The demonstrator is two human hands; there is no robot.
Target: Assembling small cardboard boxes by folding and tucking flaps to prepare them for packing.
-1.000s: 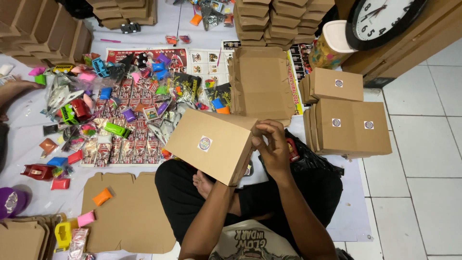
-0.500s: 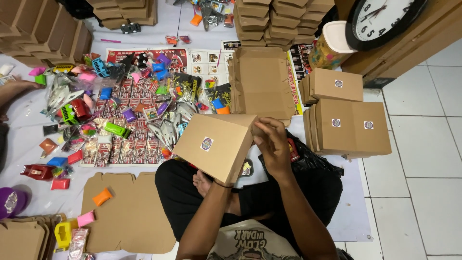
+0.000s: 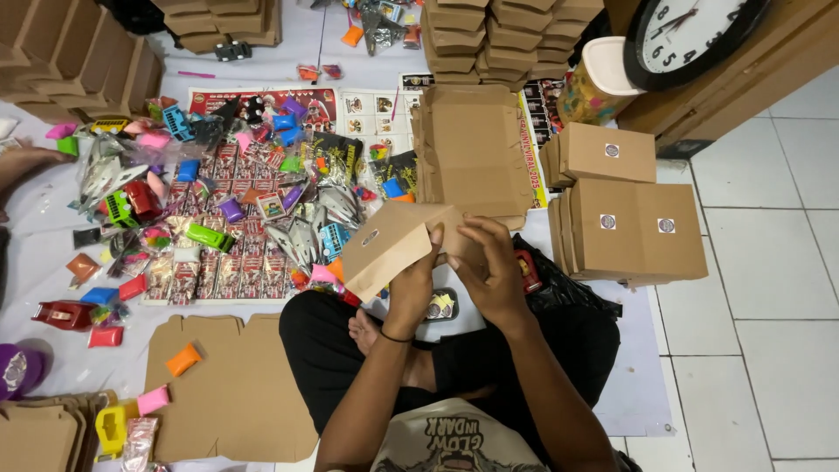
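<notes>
I hold the brown cardboard box (image 3: 393, 245) above my lap, my left hand (image 3: 411, 293) and right hand (image 3: 494, 271) both clamped on its right end. It seems light and stiff; the edges give the best grip. Beyond it lie flat box blanks (image 3: 472, 149); right of it, closed boxes (image 3: 629, 227).

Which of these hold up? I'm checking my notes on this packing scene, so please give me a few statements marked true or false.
1. Both hands hold the brown cardboard box. True: the left hand and right hand grip its near end.
2. The wall clock lies at upper left. False: it is at upper right.
3. Closed boxes with round stickers are stacked to the person's right. True.
4. The flat cardboard sheet carries no items. False: an orange piece lies on it.
</notes>
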